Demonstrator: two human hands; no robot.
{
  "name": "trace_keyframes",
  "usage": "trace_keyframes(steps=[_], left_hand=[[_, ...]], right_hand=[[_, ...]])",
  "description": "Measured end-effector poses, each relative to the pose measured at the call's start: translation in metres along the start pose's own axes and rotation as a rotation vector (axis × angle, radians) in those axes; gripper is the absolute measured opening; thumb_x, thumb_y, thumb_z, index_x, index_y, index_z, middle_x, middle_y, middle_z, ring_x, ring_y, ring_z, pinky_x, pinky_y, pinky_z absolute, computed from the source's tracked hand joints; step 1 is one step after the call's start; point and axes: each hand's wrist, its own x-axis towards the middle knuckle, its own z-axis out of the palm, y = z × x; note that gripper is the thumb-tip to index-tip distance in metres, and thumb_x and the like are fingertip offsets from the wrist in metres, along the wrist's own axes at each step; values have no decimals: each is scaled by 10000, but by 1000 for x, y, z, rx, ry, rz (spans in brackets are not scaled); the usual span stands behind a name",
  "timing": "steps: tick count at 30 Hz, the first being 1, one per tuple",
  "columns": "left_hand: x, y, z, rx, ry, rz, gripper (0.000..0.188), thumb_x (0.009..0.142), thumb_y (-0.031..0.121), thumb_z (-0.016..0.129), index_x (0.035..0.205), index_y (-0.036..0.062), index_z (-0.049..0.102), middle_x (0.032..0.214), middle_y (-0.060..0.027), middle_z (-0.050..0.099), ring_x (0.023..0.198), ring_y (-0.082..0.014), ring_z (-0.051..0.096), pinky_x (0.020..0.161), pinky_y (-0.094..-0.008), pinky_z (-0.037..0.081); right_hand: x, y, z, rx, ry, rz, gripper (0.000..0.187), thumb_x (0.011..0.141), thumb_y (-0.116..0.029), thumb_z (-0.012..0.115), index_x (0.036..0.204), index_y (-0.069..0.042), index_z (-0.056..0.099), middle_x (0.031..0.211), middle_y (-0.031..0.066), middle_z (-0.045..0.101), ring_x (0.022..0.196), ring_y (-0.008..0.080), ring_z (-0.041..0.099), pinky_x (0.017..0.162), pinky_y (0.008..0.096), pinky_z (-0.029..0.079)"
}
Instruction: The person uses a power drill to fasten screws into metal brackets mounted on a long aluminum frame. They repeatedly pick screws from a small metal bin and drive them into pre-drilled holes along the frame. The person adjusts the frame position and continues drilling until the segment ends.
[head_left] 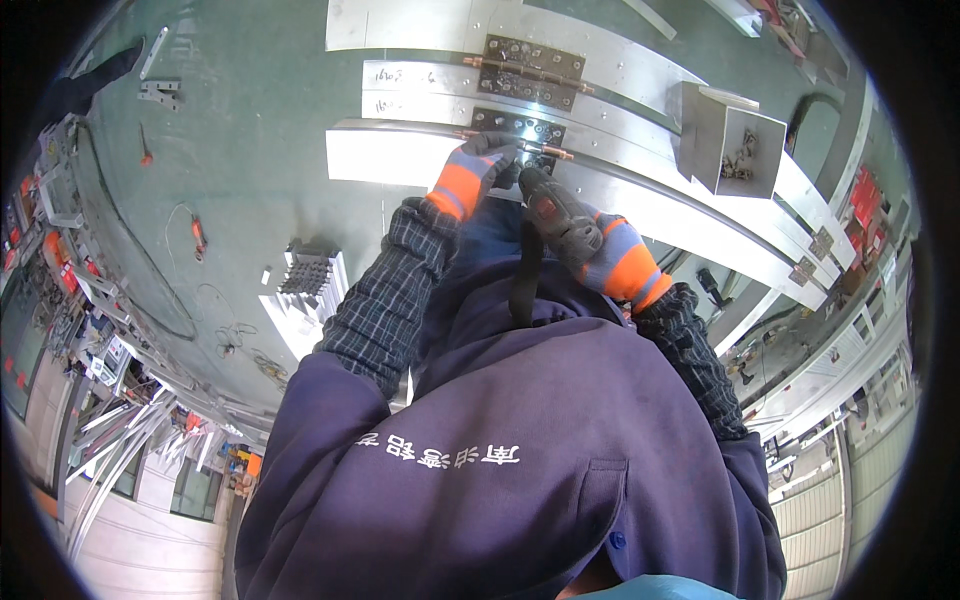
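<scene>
My right hand (622, 262), in an orange and grey work glove, is closed round the grip of a dark power drill (562, 218). The drill's nose points away from me at a dark hinge plate (492, 119), and a bright light falls on the plate. My left hand (474, 172), in a matching glove, has its fingertips pressed together at the plate's near edge beside the drill's nose. What those fingers hold, if anything, is hidden. The plate, with a copper-coloured pin, lies across long silver metal strips (640, 195).
A second hinge plate (532, 68) lies on the strips beyond. To the right an open metal box (700, 140) holds small fasteners. Stacked metal profiles (305, 285) stand left of my left arm. Cables and an orange-handled tool (198, 238) lie on the green floor.
</scene>
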Motion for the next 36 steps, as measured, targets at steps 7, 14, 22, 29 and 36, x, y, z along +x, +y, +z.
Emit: trace_keyframes(steps=[7, 14, 22, 29, 36], left_hand=[[-2, -1, -8, -132, -142, 41, 257, 1039, 157, 668, 1274, 53, 686, 1071, -51, 739, 900, -120, 689, 805, -258, 584], [-4, 10, -8, -50, -200, 87, 251, 1048, 162, 656, 1269, 45, 683, 1018, -46, 730, 862, -117, 672, 786, -261, 579], [2, 10, -1, 207, -165, 178, 296, 1047, 144, 629, 1327, 50, 647, 1066, -68, 741, 921, -170, 707, 828, -312, 586], [12, -18, -5, 907, -109, 520, 416, 1049, 137, 545, 1459, 69, 543, 1218, -152, 716, 1104, -265, 685, 983, -361, 549], [32, -55, -10, 836, -38, 718, 335, 1066, 154, 552, 1380, 36, 573, 1261, -74, 679, 1125, -179, 648, 990, -336, 547]], right_hand=[[-8, 1, -15, 207, -53, -2, 507, 863, -127, 769, 1332, -8, 617, 972, 102, 765, 894, 124, 697, 821, 290, 559], [-2, 13, -12, 190, -35, -114, 409, 866, -74, 744, 1252, 24, 649, 962, 101, 757, 851, 128, 660, 794, 297, 553], [-1, 7, -4, -28, 19, 49, 567, 829, -214, 763, 1356, -79, 604, 997, 176, 762, 931, 337, 751, 826, 391, 580], [29, -7, 16, -352, 19, 256, 688, 814, -400, 765, 1417, -156, 541, 1086, 206, 754, 1025, 421, 716, 899, 486, 562], [45, -14, 20, -387, 33, 342, 623, 841, -388, 738, 1388, -162, 548, 1121, 211, 749, 1062, 429, 707, 930, 497, 556]])
